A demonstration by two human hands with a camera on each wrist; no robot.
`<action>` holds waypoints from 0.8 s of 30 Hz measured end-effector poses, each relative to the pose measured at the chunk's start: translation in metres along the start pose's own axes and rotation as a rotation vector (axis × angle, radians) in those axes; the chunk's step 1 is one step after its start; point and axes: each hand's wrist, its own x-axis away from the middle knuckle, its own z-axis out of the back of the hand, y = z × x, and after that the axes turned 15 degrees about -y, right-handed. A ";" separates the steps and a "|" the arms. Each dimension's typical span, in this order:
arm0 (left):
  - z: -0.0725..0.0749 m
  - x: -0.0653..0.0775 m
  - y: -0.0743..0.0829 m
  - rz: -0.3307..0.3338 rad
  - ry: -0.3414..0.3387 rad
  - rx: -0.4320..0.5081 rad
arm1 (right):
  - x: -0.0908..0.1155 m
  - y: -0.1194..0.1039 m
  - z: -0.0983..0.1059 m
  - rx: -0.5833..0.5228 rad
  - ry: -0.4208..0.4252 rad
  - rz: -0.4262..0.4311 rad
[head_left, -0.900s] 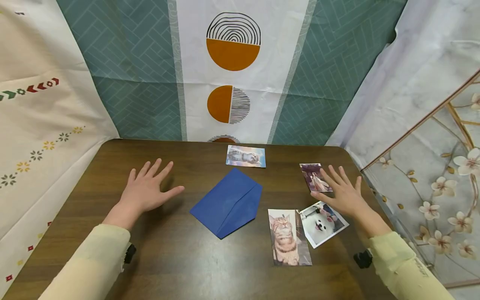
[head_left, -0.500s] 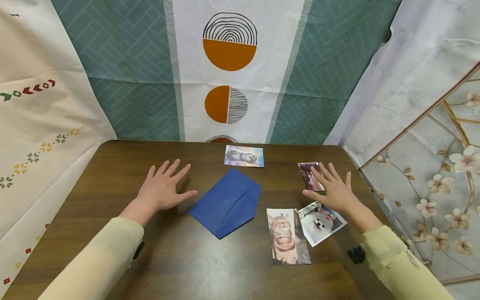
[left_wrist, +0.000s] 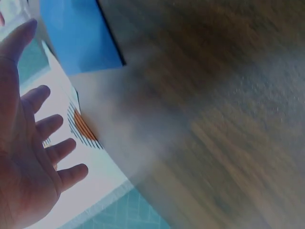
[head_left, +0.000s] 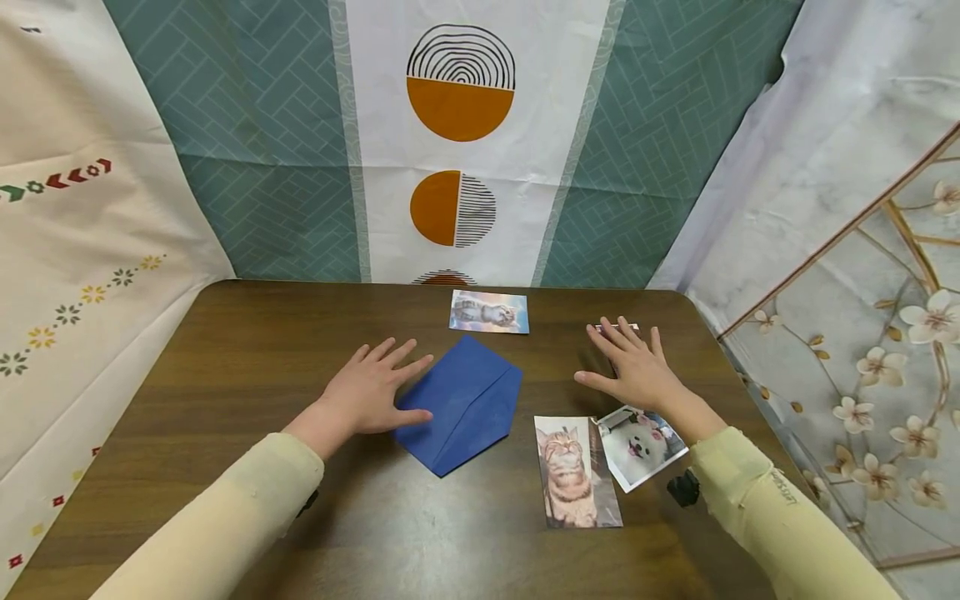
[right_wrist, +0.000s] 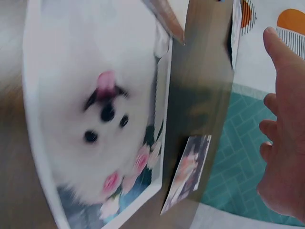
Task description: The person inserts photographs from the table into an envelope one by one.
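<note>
My left hand (head_left: 369,392), fingers spread, overlaps the left side of a blue envelope (head_left: 480,408) in the head view. The left wrist view has the envelope (left_wrist: 81,38) beyond the thumb, with nothing in the palm. My right hand (head_left: 636,371), fingers also spread, covers most of a purple photo card (head_left: 633,327). Below that hand lies a photo of a white dog (head_left: 637,446), its corner meeting an orange cat photo (head_left: 573,475). The right wrist view shows the dog photo (right_wrist: 95,114) large and the purple card (right_wrist: 187,169) uncovered.
A blue-toned kitten card (head_left: 489,312) lies near the back edge of the dark wooden table (head_left: 247,333). Patterned cloth (head_left: 262,142) hangs behind the table. More printed cloth stands along the left and right sides.
My left hand has moved right, from bare table to over the envelope's left side. The right hand has shifted left, now hiding most of the purple card. The cards and envelope stay put.
</note>
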 end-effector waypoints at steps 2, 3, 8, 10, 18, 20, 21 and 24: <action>-0.001 -0.001 0.003 -0.023 -0.017 -0.005 | -0.007 -0.003 0.000 0.005 -0.005 0.016; -0.002 -0.002 0.004 -0.034 -0.026 -0.005 | -0.011 -0.004 -0.001 0.005 -0.008 0.022; -0.005 -0.006 0.010 -0.077 -0.071 -0.022 | -0.029 -0.014 -0.001 -0.036 -0.052 0.069; -0.006 -0.007 0.012 -0.087 -0.084 -0.029 | -0.036 -0.019 -0.001 -0.057 -0.075 0.091; -0.009 -0.012 0.018 -0.121 -0.127 -0.018 | -0.059 -0.037 -0.005 -0.081 -0.110 0.137; -0.010 -0.012 0.019 -0.124 -0.130 -0.015 | -0.064 -0.040 -0.006 -0.084 -0.112 0.142; -0.011 -0.013 0.020 -0.127 -0.132 -0.014 | -0.066 -0.042 -0.006 -0.085 -0.115 0.144; -0.012 -0.013 0.021 -0.135 -0.133 -0.007 | -0.075 -0.046 -0.006 -0.081 -0.124 0.150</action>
